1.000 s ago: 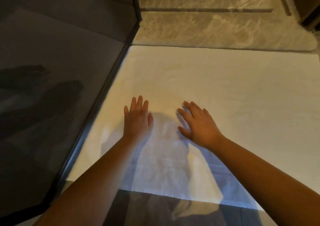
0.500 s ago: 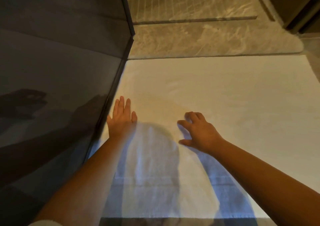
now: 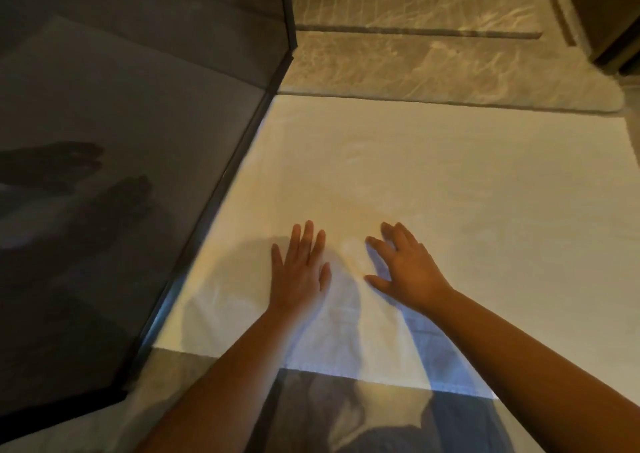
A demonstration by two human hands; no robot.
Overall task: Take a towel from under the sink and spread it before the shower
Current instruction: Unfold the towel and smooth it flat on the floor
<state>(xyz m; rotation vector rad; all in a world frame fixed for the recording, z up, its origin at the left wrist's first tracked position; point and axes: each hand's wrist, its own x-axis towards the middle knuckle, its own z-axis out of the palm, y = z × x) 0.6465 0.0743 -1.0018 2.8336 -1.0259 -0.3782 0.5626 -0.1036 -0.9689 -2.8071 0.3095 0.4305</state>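
Both palms flat on the towel, fingers spread wide, gripping nothing

My left hand (image 3: pixel 298 272) lies palm-down near the towel's front edge; my right hand (image 3: pixel 408 267) sits just beside it, fingers a bit arched; the white towel (image 3: pixel 433 182) lies flat on the floor, left edge along the dark glass panel (image 3: pixel 138 140), far edge against the marble shower step (image 3: pixel 415 68).

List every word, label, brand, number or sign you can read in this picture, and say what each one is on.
None: no readable text appears anywhere in the view.
The flat white terry towel bears no visible tag, logo or lettering.
The dark tinted glass shower panel shows only reflections, no sticker or etching.
The beige veined marble floor carries only its natural pattern.
The left hand and right hand wear nothing marked.
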